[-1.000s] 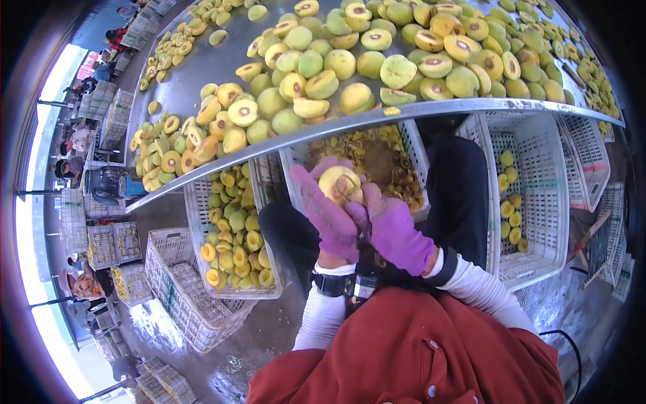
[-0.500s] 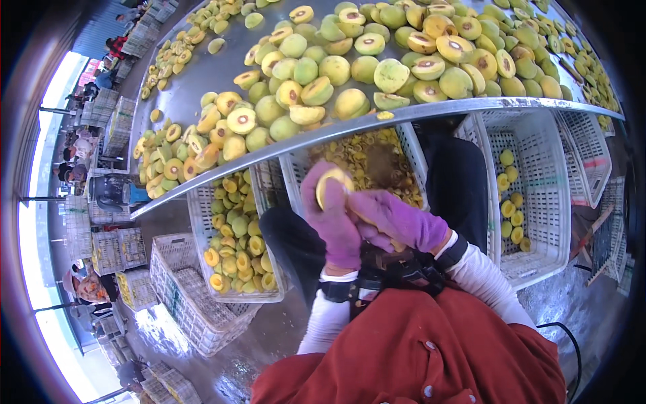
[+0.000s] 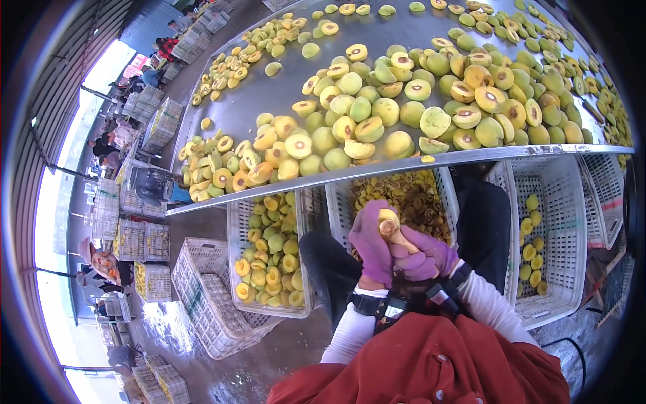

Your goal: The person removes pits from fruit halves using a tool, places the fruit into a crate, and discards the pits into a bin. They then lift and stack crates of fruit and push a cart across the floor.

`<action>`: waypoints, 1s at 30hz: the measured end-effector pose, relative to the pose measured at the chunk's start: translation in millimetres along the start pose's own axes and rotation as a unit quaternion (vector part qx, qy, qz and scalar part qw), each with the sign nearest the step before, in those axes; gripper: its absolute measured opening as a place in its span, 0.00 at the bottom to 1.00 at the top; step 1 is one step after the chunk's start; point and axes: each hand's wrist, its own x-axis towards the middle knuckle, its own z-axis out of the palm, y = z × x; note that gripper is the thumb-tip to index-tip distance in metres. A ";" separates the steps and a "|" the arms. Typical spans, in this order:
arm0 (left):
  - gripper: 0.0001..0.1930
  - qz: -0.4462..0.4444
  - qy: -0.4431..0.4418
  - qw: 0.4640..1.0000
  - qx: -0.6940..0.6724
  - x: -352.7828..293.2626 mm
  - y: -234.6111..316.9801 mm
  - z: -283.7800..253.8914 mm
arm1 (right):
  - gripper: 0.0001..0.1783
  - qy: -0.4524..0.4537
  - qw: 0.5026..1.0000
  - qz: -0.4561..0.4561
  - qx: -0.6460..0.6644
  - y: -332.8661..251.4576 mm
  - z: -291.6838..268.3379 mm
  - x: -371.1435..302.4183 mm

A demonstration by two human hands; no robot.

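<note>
One cut fruit half (image 3: 387,217) is up in front of the lap, over the near part of the crate of scraps (image 3: 338,217), gripped between the fingers of the left hand (image 3: 371,244) in a purple glove. The right hand (image 3: 425,257) is folded tight against it, seemingly around a pale slim tool (image 3: 405,242), too blurred to name surely. If the flesh is slick, the half could slip into the scraps; a push too hard could skid into the left fingers. Two hands, one held half; one scrap crate between the knees, one left crate (image 3: 235,225) heaped with halves beyond counting, one right crate (image 3: 568,236) with roughly ten, and countless pieces on one metal bench (image 3: 245,113).
</note>
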 end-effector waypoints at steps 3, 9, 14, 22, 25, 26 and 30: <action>0.10 -0.354 0.072 0.862 -0.355 5.7 6.2 -2.1 | 0.23 0.068 0.995 -0.073 0.025 7.1 -3.2 7.1; 0.33 -0.228 0.127 0.961 -0.093 25.9 -7.8 -63.7 | 0.18 0.320 0.622 -0.193 -0.688 -10.3 -16.7 14.8; 0.37 -0.193 0.055 0.952 -0.230 30.1 17.2 -20.3 | 0.17 0.320 0.534 -0.328 -0.710 7.9 20.4 37.6; 0.19 0.052 0.146 0.965 0.213 31.0 5.9 -51.3 | 0.14 0.236 0.654 -0.056 -0.717 -7.9 39.1 -6.3; 0.20 0.104 0.193 0.874 0.433 65.9 4.4 -100.4 | 0.16 0.353 0.577 -0.240 -0.696 -7.9 7.9 -23.5; 0.22 0.203 0.184 0.681 0.679 75.1 6.9 -110.4 | 0.17 0.450 0.682 -0.124 -0.563 -12.5 26.9 -22.3; 0.30 0.250 -0.021 0.791 0.558 125.2 28.8 -18.7 | 0.18 0.450 0.588 -0.241 -0.627 -13.2 -23.1 -16.3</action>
